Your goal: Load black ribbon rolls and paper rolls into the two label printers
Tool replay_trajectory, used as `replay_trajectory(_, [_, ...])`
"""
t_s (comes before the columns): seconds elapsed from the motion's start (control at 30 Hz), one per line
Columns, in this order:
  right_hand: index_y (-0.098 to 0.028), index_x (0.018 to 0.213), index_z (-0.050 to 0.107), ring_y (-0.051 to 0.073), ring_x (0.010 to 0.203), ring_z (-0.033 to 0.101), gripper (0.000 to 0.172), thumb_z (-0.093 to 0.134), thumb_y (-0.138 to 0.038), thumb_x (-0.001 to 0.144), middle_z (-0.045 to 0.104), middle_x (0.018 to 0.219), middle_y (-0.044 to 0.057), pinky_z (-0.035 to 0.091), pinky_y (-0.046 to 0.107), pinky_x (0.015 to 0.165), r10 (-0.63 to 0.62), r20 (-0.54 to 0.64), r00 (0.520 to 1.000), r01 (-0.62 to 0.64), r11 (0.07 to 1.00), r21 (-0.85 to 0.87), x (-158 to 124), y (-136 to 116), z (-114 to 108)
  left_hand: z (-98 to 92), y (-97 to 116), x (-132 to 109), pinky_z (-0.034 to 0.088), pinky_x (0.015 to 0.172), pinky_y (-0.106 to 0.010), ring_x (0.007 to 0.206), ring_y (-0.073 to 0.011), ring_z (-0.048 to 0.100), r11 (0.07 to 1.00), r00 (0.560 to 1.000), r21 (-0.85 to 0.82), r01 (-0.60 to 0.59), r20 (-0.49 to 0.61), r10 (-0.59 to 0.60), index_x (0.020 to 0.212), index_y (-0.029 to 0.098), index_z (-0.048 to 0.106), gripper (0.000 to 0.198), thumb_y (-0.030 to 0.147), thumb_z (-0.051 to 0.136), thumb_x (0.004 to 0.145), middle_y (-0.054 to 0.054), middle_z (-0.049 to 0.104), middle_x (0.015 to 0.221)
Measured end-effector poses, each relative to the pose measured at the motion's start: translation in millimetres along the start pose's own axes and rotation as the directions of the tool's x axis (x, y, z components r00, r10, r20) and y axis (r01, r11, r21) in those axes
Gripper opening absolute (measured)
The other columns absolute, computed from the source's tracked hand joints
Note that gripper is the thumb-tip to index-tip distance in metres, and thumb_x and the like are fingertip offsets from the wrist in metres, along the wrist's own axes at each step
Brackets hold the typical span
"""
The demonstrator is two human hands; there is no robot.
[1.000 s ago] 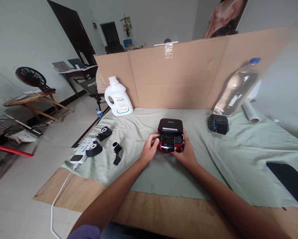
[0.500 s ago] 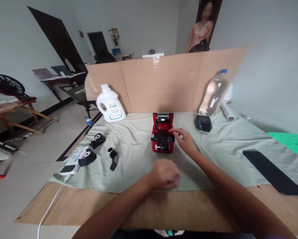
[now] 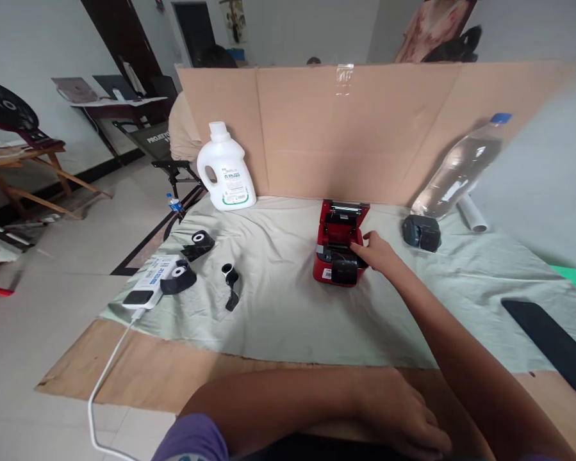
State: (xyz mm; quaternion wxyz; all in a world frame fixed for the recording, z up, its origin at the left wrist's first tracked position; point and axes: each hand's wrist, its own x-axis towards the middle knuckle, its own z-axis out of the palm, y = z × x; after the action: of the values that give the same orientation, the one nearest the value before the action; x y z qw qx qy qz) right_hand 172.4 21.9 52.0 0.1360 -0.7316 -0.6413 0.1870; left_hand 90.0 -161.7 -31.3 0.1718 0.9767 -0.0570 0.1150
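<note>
Red device (image 3: 338, 234) stands, lid raised, on the cloth-covered surface (image 3: 278, 307). The right hand (image 3: 375, 251), fingers slightly parted, touches its right edge; light, steady contact seems wisest. The left hand (image 3: 403, 410) curls, contents impossible to tell.

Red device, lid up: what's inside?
The red device shows red inside, with dark parts; a black strip hangs over its front. The right hand hides some of its right rim; the bottom is covered.
</note>
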Motion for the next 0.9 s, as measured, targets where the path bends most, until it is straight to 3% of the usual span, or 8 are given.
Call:
replay_trajectory(0.07, [-0.011,0.113,0.059,0.019,0.049,0.059,0.039,0.050,-0.043,0.091,0.066,0.065,0.007,0.044,0.028,0.050,0.047,0.136,0.990,-0.055,0.997,0.052,3,0,-4,2.2,0,3,0.048,0.065,-0.033,0.085,-0.0179,0.068,1.000,1.000,0.002,-0.001,0.010,0.001,0.095,0.023,0.066,0.018,0.037,0.055,0.094,0.000,0.076,0.098])
replay_trajectory(0.17, [-0.012,0.098,0.065,0.017,0.041,0.053,0.030,0.049,-0.037,0.091,0.058,0.051,0.003,0.041,0.027,0.048,0.015,0.165,0.986,-0.021,0.999,0.034,9,-6,-11,5.5,2,4,0.048,0.066,-0.032,0.085,-0.0172,0.069,0.999,0.999,0.019,0.043,-0.011,-0.043,0.090,0.024,0.065,0.018,0.038,0.053,0.094,0.001,0.077,0.093])
replay_trajectory(0.3, [-0.012,0.086,0.068,0.019,0.055,0.063,0.024,0.053,-0.032,0.089,0.066,0.061,0.007,0.042,0.026,0.053,-0.062,0.135,0.989,0.071,0.996,-0.060,11,-6,-17,10.7,1,3,0.048,0.064,-0.031,0.082,-0.0162,0.068,0.998,0.998,0.040,0.051,-0.048,-0.049,0.087,0.026,0.065,0.019,0.038,0.053,0.094,0.003,0.077,0.088])
replay_trajectory(0.43, [-0.014,0.087,0.068,0.020,0.078,0.069,0.019,0.056,-0.028,0.087,0.074,0.083,0.010,0.043,0.024,0.060,-0.132,0.076,0.988,0.141,0.982,-0.126,12,1,-16,13.1,-2,3,0.047,0.064,-0.031,0.082,-0.0160,0.069,0.999,0.998,0.029,0.027,-0.053,-0.025,0.085,0.026,0.065,0.020,0.039,0.053,0.094,0.003,0.077,0.087])
replay_trajectory(0.63, [-0.013,0.089,0.067,0.017,0.051,0.060,0.027,0.051,-0.034,0.092,0.064,0.059,0.006,0.043,0.027,0.052,-0.041,0.246,0.968,0.068,0.992,-0.103,11,-2,-27,7.7,0,3,0.048,0.067,-0.030,0.084,-0.0158,0.069,0.999,0.999,-0.006,0.040,-0.015,-0.040,0.085,0.026,0.064,0.021,0.037,0.050,0.095,0.003,0.077,0.090])
replay_trajectory(0.73, [-0.012,0.093,0.069,0.019,0.053,0.061,0.023,0.057,-0.032,0.088,0.066,0.062,0.008,0.045,0.029,0.054,-0.011,0.323,0.946,0.081,0.976,-0.202,11,-12,-40,7.2,0,3,0.048,0.068,-0.030,0.082,-0.0162,0.069,0.999,0.999,-0.006,0.038,0.000,-0.038,0.088,0.025,0.065,0.024,0.039,0.048,0.096,0.003,0.077,0.090])
replay_trajectory(0.8, [-0.013,0.095,0.071,0.024,0.067,0.068,0.020,0.060,-0.028,0.085,0.071,0.076,0.013,0.048,0.030,0.061,-0.044,0.253,0.966,0.121,0.947,-0.298,10,-20,-46,8.4,-1,3,0.048,0.069,-0.030,0.082,-0.0156,0.068,1.000,1.000,-0.009,0.020,0.000,-0.020,0.091,0.024,0.067,0.024,0.038,0.047,0.096,0.003,0.077,0.091])
replay_trajectory(0.9, [-0.014,0.094,0.074,0.028,0.085,0.070,0.020,0.056,-0.019,0.085,0.074,0.092,0.016,0.049,0.032,0.071,-0.202,0.119,0.972,0.231,0.907,-0.352,10,-34,-49,11.5,-3,4,0.047,0.065,-0.030,0.084,-0.0150,0.068,1.000,0.999,0.025,0.014,-0.052,-0.012,0.088,0.024,0.068,0.022,0.038,0.051,0.094,0.003,0.077,0.092])
